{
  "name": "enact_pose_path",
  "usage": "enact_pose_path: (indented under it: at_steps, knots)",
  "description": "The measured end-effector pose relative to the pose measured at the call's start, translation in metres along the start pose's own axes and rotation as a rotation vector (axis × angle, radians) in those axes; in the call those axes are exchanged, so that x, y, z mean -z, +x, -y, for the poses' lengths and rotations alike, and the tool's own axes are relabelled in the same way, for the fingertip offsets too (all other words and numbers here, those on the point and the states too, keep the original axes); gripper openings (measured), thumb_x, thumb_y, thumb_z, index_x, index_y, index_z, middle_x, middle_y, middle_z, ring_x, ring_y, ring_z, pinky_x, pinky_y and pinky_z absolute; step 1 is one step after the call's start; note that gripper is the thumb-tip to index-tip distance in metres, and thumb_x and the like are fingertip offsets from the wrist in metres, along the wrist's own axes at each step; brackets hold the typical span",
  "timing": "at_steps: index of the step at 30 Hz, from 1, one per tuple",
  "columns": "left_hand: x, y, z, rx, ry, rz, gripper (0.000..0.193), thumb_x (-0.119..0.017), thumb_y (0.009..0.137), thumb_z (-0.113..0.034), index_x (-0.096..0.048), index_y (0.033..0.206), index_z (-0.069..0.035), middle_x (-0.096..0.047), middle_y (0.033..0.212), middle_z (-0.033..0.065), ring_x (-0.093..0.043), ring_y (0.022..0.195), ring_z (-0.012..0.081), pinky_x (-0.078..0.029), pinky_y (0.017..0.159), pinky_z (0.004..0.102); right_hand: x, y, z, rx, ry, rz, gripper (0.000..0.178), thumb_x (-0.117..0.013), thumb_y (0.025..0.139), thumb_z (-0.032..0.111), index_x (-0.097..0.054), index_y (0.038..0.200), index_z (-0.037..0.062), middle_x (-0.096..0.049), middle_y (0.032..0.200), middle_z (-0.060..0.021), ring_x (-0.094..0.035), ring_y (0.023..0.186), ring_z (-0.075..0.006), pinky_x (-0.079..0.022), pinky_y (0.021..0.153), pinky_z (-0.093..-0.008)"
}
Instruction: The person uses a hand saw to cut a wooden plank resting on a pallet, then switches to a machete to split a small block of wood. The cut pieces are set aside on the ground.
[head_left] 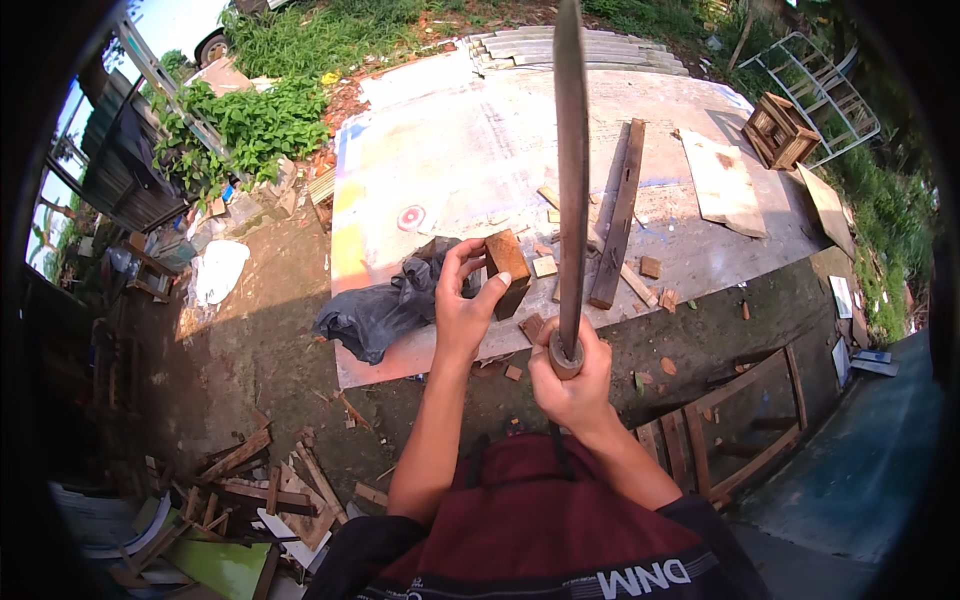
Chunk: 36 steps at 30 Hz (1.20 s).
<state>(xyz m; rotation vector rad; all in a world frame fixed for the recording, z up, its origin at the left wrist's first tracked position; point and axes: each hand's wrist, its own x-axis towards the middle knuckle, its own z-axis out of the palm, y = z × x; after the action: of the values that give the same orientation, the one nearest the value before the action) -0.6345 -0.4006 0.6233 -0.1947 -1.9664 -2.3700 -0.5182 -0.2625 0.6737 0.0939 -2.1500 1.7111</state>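
Several scraps (545,267) near the wooden block (510,260)

We see a wooden block (513,283) orange-brown on top and darker along its side, against a blade (570,180) of mottled grey-brown. A charcoal-grey plastic bag (372,318) lies across a whitish panel (470,125) washed with yellow and pink and marked by red-and-white concentric rings (411,218). We note a maroon shirt (540,510) with black sleeves (722,535), bright green foliage (285,130) and a lime-green board (222,563).
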Motion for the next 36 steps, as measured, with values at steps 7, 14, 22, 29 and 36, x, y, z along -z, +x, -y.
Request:
enact_pose_path:
  at_steps: [7,14,22,29,36]
  knots:
    - [-0.004,-0.002,0.002,-0.021,0.005,0.041,0.055,-0.075,0.081,-0.016,-0.057,0.132,-0.002,-0.06,0.129,0.0084,-0.055,0.121,0.0236,-0.046,0.102,0.0395,-0.007,-0.003,-0.069,-0.306,0.164,0.16,0.016,-0.062,0.086,0.004,-0.059,0.101,-0.0015,-0.06,0.07,-0.0067,-0.06,0.06,-0.0176,-0.05,0.058,-0.034]
    - [-0.003,0.006,0.007,-0.033,0.039,0.062,0.059,-0.07,0.088,-0.013,-0.048,0.141,-0.005,-0.06,0.124,0.0148,-0.059,0.107,0.0155,-0.051,0.087,0.0284,0.004,0.004,-0.037,-0.249,0.091,0.14,0.012,-0.063,0.087,0.003,-0.057,0.097,0.0015,-0.059,0.071,-0.0042,-0.058,0.059,-0.0132,-0.048,0.056,-0.0304]
    - [0.003,0.005,0.004,0.01,0.008,0.022,0.055,-0.075,0.083,-0.016,-0.057,0.133,-0.002,-0.06,0.13,0.01,-0.056,0.121,0.0246,-0.047,0.101,0.0397,-0.008,0.004,-0.023,-0.033,-0.036,-0.036,0.014,-0.063,0.082,0.0,-0.058,0.094,-0.0052,-0.067,0.076,-0.0135,-0.07,0.066,-0.0223,-0.054,0.062,-0.0346]
    - [-0.006,-0.001,0.006,-0.042,-0.009,0.044,0.056,-0.075,0.081,-0.016,-0.057,0.132,0.0,-0.062,0.127,0.01,-0.057,0.12,0.0235,-0.044,0.105,0.0393,0.005,-0.001,-0.074,-0.462,0.32,0.264,0.01,-0.06,0.086,0.002,-0.055,0.094,0.0019,-0.054,0.067,-0.0039,-0.052,0.055,-0.013,-0.045,0.052,-0.0313]
    - [0.001,-0.002,-0.007,0.076,-0.133,0.056,0.057,-0.071,0.084,-0.012,-0.053,0.137,0.0,-0.058,0.133,0.0102,-0.053,0.125,0.0213,-0.047,0.101,0.0357,0.007,0.001,-0.029,-0.442,0.441,0.224,0.009,-0.058,0.088,-0.001,-0.054,0.095,0.0029,-0.053,0.067,-0.0018,-0.049,0.052,-0.0095,-0.042,0.048,-0.0283]
